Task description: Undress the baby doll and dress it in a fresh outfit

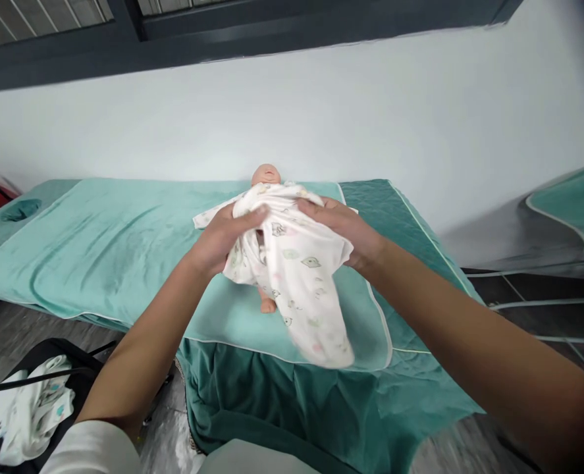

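1. Fingers (pixel 252 214) of left hand (pixel 220 237) clamped on cloth (pixel 299 276); right hand (pixel 344 227) fingers also closed on it.
2. Cloth drapes over doll (pixel 266 176), hanging toward near edge.
3. Doll lies on mat (pixel 99 250), right of centre, head far.

Soft printed cloth garment (pixel 301 276), matt towel (pixel 124 250)
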The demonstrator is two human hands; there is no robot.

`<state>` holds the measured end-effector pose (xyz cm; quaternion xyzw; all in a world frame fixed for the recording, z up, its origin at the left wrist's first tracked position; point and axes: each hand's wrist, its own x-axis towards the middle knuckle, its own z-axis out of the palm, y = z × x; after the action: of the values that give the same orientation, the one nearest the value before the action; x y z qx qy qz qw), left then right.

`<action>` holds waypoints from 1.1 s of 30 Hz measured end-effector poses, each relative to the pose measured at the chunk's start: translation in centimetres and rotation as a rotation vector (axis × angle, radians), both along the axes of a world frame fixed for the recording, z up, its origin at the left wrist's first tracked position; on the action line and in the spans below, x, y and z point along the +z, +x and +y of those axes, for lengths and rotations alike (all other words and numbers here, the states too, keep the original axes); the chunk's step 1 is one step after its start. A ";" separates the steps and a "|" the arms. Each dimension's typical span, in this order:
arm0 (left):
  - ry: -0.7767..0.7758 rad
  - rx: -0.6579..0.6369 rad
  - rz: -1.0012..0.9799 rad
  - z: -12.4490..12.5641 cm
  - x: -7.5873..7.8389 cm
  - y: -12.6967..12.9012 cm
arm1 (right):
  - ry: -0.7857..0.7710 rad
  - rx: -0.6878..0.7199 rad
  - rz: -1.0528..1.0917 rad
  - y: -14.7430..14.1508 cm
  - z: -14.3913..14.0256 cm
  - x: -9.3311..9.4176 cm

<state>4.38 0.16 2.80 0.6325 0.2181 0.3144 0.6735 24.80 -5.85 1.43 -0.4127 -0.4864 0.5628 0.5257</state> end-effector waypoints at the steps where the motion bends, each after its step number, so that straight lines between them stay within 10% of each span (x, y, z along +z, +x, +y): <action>1: -0.040 0.025 -0.075 0.0 -0.3 0.5 | -0.030 0.046 -0.018 0.0 0.0 -0.3; 5: -0.153 0.033 -0.140 -0.4 -0.9 2.0 | -0.135 0.276 -0.101 0.0 0.3 -1.3; 13: -0.187 -0.297 0.180 0.5 -2.0 -0.2 | 0.089 -0.029 0.146 -0.9 1.2 -1.3; 21: -0.172 -0.093 -0.146 0.6 -3.1 0.4 | -0.016 0.316 -0.180 -0.1 0.4 -2.1; 33: -0.262 -0.179 -0.019 0.2 -4.6 -0.1 | 0.021 -0.133 0.122 -1.5 0.3 -2.9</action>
<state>4.31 0.32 -1.77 0.5530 0.1938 0.2280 0.7776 23.34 -5.52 -1.44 -0.4034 -0.4308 0.5457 0.5948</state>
